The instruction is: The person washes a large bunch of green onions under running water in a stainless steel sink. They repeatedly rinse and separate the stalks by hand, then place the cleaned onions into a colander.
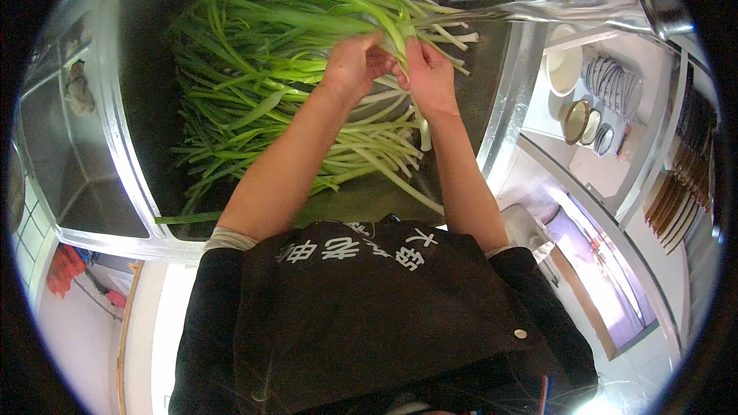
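Observation:
Many green onions (248, 98) lie in the metal sink (496, 127), green tops to the left, pale root ends to the right. Both my hands are above them near the middle. Between thumb and fingers, my right hand (429, 75) grips one green onion stalk (395, 37), its pale end hanging below the hand. My left hand (354, 66) is close beside it, fingers curled toward the same stalk; whether they close on it is hidden. Water (553, 10) runs from the faucet (666, 8) at the upper right, reaching the onions' root ends.
A second sink basin (98, 184) adjoins on the left, with a crumpled cloth-like thing (79, 89) on its far side. Right of the sink, shelves hold stacked bowls (611, 83), a white container (562, 66) and more dishes (576, 121). The sink's near rim meets my dark apron.

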Motion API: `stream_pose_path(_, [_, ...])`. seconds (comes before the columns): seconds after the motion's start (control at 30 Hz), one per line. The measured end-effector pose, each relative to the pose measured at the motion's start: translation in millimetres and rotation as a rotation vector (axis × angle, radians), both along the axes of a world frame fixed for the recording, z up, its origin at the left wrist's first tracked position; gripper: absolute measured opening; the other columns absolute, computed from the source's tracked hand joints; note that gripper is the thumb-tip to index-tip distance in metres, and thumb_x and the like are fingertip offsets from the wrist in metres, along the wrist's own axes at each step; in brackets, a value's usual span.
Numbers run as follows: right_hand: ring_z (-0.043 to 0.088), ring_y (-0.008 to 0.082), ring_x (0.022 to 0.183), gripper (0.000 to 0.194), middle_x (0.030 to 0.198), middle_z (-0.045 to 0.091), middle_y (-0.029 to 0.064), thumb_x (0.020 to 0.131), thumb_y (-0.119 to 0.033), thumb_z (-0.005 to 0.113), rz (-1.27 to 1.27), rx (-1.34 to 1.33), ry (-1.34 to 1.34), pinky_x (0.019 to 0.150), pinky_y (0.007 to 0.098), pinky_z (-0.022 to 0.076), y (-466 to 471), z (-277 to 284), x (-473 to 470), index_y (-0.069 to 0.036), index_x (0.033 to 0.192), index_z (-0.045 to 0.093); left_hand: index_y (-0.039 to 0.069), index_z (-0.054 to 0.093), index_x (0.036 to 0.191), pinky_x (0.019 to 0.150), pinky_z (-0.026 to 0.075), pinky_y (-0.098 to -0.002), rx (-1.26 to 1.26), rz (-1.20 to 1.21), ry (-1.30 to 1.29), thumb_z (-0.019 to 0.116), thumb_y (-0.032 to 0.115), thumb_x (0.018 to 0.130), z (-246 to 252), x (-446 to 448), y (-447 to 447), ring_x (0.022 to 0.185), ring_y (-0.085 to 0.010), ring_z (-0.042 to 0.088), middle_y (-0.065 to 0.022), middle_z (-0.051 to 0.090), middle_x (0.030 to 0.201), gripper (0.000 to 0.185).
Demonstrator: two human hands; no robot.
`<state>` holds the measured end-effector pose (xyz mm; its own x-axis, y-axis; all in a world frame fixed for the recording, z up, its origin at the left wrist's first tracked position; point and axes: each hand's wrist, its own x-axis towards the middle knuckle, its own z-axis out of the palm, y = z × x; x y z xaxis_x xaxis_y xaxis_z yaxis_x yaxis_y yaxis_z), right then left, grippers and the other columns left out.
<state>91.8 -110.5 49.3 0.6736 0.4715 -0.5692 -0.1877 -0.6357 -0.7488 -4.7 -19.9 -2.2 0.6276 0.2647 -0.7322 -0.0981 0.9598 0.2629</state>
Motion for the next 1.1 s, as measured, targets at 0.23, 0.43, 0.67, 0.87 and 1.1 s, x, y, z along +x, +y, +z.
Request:
stream_pose_path(0.23, [0.05, 0.0094, 0.053, 0.033, 0.066, 0.059, 0.004, 0.096, -0.033, 0.051, -0.099, -0.059, 0.107, 0.047, 0.024, 0.0396, -12, 14, 3, -0.002, 0.091, 0.063, -0.004, 0.055, 0.107, 0.068, 0.056, -0.0397, 0.123, 0.061, 0.041, 0.056, 0.021, 0.092, 21, 4, 3, 0.079, -0.0302, 0.064, -0.0166, 0.064, 0.091, 0.028])
stream_pose_path(0.43, [0.049, 0.0092, 0.051, 0.031, 0.065, 0.059, 0.0038, 0.096, -0.03, 0.052, -0.037, -0.024, 0.062, 0.049, 0.0244, 0.0407, -11, 7, 10, -0.002, 0.085, 0.06, 0.003, 0.057, 0.11, 0.071, 0.054, -0.0373, 0.045, -0.025, 0.027, 0.058, 0.029, 0.093, 15, 0, 10, 0.086, -0.0248, 0.063, -0.0104, 0.064, 0.098, 0.031])
stream_pose_path(0.67, [0.058, 0.0115, 0.055, 0.031, 0.066, 0.063, 0.0063, 0.094, -0.029, 0.053, 0.124, 0.007, 0.092, 0.052, 0.0264, 0.0448, 6, 8, 1, -0.001, 0.086, 0.062, 0.009, 0.061, 0.113, 0.07, 0.049, -0.0329, 0.16, -0.123, -0.059, 0.067, 0.027, 0.087, 16, -8, 22, 0.085, -0.0179, 0.06, -0.0043, 0.065, 0.099, 0.033])
stream_pose_path(0.87, [0.06, 0.0118, 0.057, 0.027, 0.07, 0.064, 0.0065, 0.094, -0.026, 0.056, 0.147, 0.025, 0.099, 0.05, 0.0246, 0.045, 21, 10, 3, 0.0, 0.092, 0.063, 0.007, 0.063, 0.112, 0.068, 0.05, -0.0296, 0.345, -0.113, 0.019, 0.073, 0.013, 0.081, 25, -19, 37, 0.086, -0.0151, 0.06, -0.0028, 0.065, 0.101, 0.033])
stream_pose_path(1.1, [0.059, 0.0131, 0.057, 0.035, 0.074, 0.065, 0.0093, 0.094, -0.032, 0.056, -0.006, 0.093, 0.371, 0.05, 0.0276, 0.0462, 26, 7, -3, 0.003, 0.091, 0.062, 0.004, 0.063, 0.106, 0.068, 0.049, -0.0278, 0.356, -0.026, -0.072, 0.07, 0.01, 0.083, 10, -29, 42, 0.086, -0.0155, 0.059, -0.0043, 0.065, 0.105, 0.025])
